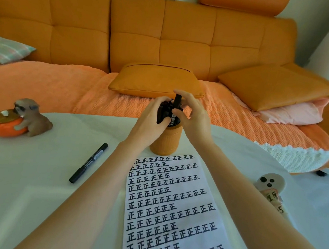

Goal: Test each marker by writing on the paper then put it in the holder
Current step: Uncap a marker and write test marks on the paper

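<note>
An orange cylindrical holder (pixel 166 142) stands on the white table just beyond the paper (pixel 173 206), which is covered with rows of black written characters. Several black markers stick up out of the holder. My left hand (pixel 150 123) wraps around the bunch of markers at the holder's mouth. My right hand (pixel 191 114) pinches one upright black marker (pixel 176 103) between thumb and fingers, its lower end among the others in the holder. Another black marker (pixel 88 162), capped, lies loose on the table to the left.
A dog figurine hugging an orange bowl (pixel 18 120) sits at the table's left edge. A small ghost-like figure (pixel 270 188) lies to the right of the paper. An orange sofa with cushions (pixel 157 81) runs behind the table.
</note>
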`<control>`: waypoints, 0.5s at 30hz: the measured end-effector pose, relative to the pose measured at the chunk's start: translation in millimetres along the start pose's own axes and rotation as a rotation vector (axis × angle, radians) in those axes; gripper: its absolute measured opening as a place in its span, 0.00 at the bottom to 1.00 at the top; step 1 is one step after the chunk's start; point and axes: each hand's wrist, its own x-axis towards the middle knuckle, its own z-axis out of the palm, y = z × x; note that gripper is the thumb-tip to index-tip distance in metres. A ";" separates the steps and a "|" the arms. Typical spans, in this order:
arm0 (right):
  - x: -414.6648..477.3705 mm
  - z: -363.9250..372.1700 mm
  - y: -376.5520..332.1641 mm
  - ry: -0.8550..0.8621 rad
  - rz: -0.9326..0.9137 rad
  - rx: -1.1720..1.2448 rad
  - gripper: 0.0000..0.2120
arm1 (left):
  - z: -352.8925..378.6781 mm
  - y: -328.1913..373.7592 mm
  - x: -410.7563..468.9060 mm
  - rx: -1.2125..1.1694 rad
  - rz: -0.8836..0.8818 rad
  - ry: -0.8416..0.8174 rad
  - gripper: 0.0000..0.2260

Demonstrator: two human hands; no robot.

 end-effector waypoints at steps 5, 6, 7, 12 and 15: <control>-1.3 1.9 -2.8 -0.029 -0.031 -0.075 0.21 | 1.6 -2.7 0.1 0.028 0.004 0.014 0.15; -1.4 1.8 -3.0 -0.033 -0.034 -0.082 0.20 | 1.8 -3.1 -0.1 0.026 0.006 0.015 0.15; -2.4 1.4 -3.3 -0.032 -0.030 -0.085 0.20 | 2.1 -3.0 -0.6 0.020 0.008 0.017 0.16; -7.4 2.3 -4.4 -0.030 -0.019 -0.036 0.20 | 2.4 -1.8 -2.2 -0.016 -0.002 0.030 0.19; -6.9 1.5 -5.6 -0.056 0.002 -0.038 0.20 | 1.4 -3.2 -1.5 -0.011 -0.007 0.029 0.19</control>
